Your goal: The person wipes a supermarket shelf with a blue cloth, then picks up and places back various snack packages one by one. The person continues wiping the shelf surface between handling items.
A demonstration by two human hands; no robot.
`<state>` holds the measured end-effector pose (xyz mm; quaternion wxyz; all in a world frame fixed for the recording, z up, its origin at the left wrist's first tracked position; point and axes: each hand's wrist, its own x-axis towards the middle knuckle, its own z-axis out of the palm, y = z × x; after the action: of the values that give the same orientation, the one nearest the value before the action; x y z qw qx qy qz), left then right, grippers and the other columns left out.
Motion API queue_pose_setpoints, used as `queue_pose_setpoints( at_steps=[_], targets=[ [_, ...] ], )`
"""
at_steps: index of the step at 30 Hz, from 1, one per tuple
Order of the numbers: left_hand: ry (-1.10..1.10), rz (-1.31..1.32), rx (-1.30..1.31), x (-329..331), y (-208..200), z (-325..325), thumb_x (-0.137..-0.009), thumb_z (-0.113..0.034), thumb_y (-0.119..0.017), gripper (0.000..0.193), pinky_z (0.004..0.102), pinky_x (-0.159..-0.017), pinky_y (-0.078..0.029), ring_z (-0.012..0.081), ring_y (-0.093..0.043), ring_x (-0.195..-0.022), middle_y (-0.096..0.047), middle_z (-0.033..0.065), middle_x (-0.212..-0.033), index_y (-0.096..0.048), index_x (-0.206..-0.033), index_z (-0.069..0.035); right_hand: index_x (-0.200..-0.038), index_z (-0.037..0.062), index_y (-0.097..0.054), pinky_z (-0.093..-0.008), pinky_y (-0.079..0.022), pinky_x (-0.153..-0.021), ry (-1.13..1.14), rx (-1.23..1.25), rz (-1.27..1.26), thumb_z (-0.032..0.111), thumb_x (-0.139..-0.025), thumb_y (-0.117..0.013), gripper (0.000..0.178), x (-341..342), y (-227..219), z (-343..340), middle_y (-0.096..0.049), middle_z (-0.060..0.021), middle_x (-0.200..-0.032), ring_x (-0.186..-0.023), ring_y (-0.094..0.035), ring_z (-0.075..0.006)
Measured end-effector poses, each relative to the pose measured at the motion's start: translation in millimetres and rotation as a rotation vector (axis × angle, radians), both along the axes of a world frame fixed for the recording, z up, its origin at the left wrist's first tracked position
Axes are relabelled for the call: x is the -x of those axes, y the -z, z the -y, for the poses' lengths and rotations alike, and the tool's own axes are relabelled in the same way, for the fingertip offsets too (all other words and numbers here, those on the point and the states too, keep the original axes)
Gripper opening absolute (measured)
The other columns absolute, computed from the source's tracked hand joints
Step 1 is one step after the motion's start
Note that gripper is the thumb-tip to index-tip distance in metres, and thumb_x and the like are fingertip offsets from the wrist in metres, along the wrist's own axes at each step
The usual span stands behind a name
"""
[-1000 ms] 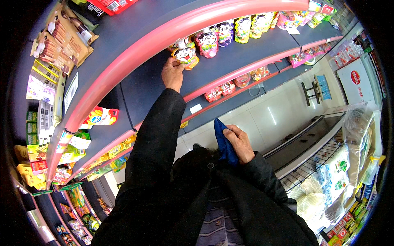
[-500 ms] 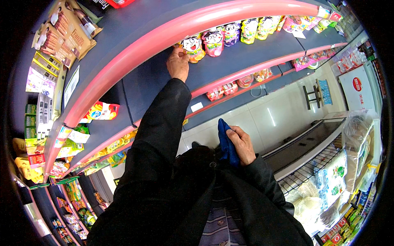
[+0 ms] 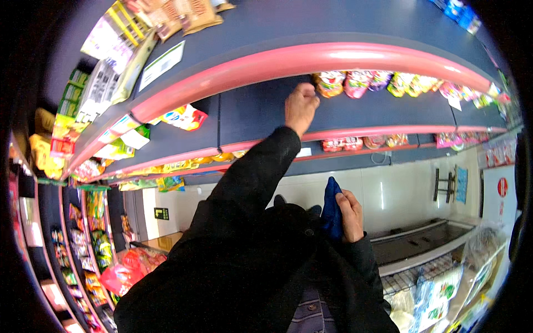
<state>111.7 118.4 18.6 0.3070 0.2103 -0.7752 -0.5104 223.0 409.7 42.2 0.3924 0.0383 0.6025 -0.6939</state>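
Observation:
My left hand [image 3: 301, 108] is held over the dark grey shelf [image 3: 250, 108], its fingers curled in and nothing visible in them. Just to its right, a small gap away, stands an orange snack pouch [image 3: 330, 86] with a cartoon face. A pink pouch [image 3: 357, 84], a purple pouch [image 3: 380, 81] and a yellow pouch [image 3: 401, 85] continue that row, their tops hidden by the upper shelf's edge. Low in front of my body, my right hand [image 3: 351, 215] is closed around a folded blue cloth [image 3: 332, 213].
Above the pouches curves a pink shelf edge [image 3: 311, 60]. A red and yellow snack bag [image 3: 186, 117] lies farther left. Red packs [image 3: 341, 144] sit on the lower shelf. Behind at the right are a long dark-topped case [image 3: 419, 244] and a small stool [image 3: 444, 186].
My left hand has come off the orange pouch, which stays at the row's left end. My view has turned left. The right hand still grips the blue cloth.

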Motion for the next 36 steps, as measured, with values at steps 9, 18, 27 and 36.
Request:
queue_pose_setpoints(
  at_steps=[9,18,27,36],
  targets=[
    [-0.148,-0.392,-0.252,-202,-13,34,-0.093,-0.003,-0.065,0.027,0.0296,-0.090,-0.053,0.0152,-0.063,-0.098,-0.063,0.0044,-0.106,-0.059,-0.119,-0.007,-0.118,0.0001,-0.065,-0.0241,-0.047,-0.066,-0.128,0.013,0.004,0.026,-0.100,-0.060,0.032,-2,3,25,-0.063,0.0004,-0.086,-0.073,-0.057,-0.0080],
    [-0.808,-0.039,0.079,-280,-14,181,-0.083,-0.019,-0.077,0.063,0.0401,-0.105,-0.039,0.0298,-0.051,-0.124,-0.054,0.0217,-0.127,-0.047,-0.133,0.006,-0.116,0.0005,-0.066,-0.0233,-0.045,-0.067,-0.214,-0.022,-0.066,0.026,-0.100,-0.061,0.031,-21,2,80,-0.062,0.0022,-0.088,-0.075,-0.054,-0.0067],
    [-0.432,-0.054,-0.064,-282,0,257,-0.079,-0.018,-0.084,0.063,0.0370,-0.099,-0.045,0.0238,-0.058,-0.113,-0.064,0.0175,-0.118,-0.052,-0.128,0.004,-0.121,0.0000,-0.064,-0.0237,-0.046,-0.070,-0.224,-0.082,-0.091,0.028,-0.100,-0.061,0.035,-58,-8,120,-0.064,0.0007,-0.092,-0.077,-0.055,-0.0083],
    [-0.253,-0.069,-0.200,-271,-13,261,-0.082,-0.013,-0.083,0.052,0.0337,-0.094,-0.050,0.0199,-0.062,-0.107,-0.066,0.0130,-0.115,-0.055,-0.123,0.003,-0.122,-0.0008,-0.063,-0.0251,-0.047,-0.071,-0.157,-0.094,-0.086,0.031,-0.099,-0.062,0.039,-83,-10,139,-0.065,-0.0016,-0.093,-0.078,-0.057,-0.0092]
  ],
)
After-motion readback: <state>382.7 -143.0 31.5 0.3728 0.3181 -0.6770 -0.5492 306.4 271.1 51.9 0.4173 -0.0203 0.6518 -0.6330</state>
